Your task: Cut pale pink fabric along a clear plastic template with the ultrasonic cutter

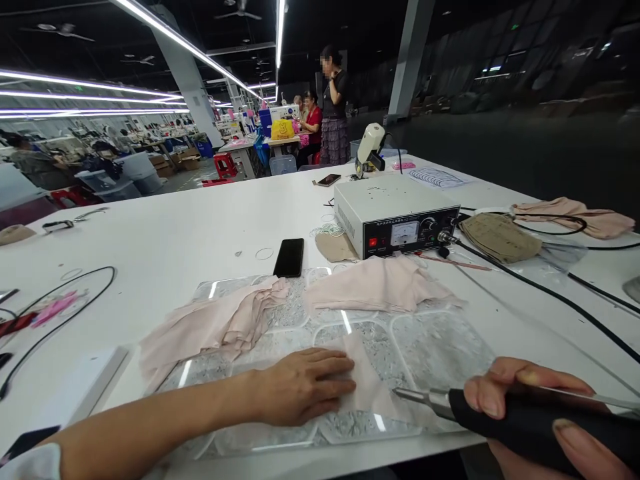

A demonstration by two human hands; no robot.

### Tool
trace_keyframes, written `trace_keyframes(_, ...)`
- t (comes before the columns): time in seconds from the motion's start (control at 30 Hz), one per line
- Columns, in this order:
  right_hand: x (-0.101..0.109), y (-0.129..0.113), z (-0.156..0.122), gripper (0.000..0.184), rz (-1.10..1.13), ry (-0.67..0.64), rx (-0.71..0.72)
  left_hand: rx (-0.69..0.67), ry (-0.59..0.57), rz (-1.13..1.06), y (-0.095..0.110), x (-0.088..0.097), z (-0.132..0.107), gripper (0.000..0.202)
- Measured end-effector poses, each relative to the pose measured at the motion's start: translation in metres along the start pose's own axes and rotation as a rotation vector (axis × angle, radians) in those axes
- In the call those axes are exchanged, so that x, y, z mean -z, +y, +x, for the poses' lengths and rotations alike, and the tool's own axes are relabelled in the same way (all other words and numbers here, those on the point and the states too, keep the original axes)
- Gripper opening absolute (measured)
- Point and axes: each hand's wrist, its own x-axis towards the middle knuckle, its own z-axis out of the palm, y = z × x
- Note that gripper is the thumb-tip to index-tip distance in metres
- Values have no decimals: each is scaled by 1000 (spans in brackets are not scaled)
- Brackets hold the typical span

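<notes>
My left hand (pixel 305 385) lies flat, fingers together, pressing a pale pink fabric piece (pixel 367 383) onto a clear patterned plate (pixel 440 347) at the table's near edge. My right hand (pixel 545 413) is wrapped round a black handheld tool (pixel 495 413). Its metal tip (pixel 407 394) points left and rests by the fabric's right edge. A pile of pink fabric pieces (pixel 215 327) lies at the plate's left. Another pink pile (pixel 380 285) lies at its far right.
A white control box (pixel 395 213) with a dial stands behind the plate, its black cable (pixel 550 293) running right. A black phone (pixel 289 257) lies beside it. Beige and pink fabrics (pixel 500 237) lie at right, loose wires (pixel 60 313) at left. Other people (pixel 334 107) stand and sit far behind.
</notes>
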Motion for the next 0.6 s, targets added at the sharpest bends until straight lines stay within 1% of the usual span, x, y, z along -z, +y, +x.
trace_keyframes(0.07, -5, -3, 6, 15, 25, 78, -11, 29, -27, 11, 0, 1, 1, 36)
trace_keyframes(0.1, -8, -4, 9, 14, 34, 95, -16, 33, -43, 12, 0, 2, 2, 37)
trace_keyframes(0.23, -17, -4, 17, 12, 62, 95, -5, -59, -103, -42, -4, 3, 8, 36)
trace_keyframes(0.33, -16, -1, 15, 11, 74, 109, 4, -114, -119, -97, -9, 5, 13, 33)
trace_keyframes(0.5, -10, 2, 10, 13, 97, 78, -39, -116, -120, -111, -11, 9, 16, 33)
trace_keyframes(0.6, -11, 4, 9, 14, 99, 80, -54, -113, -116, -100, -9, 9, 16, 32)
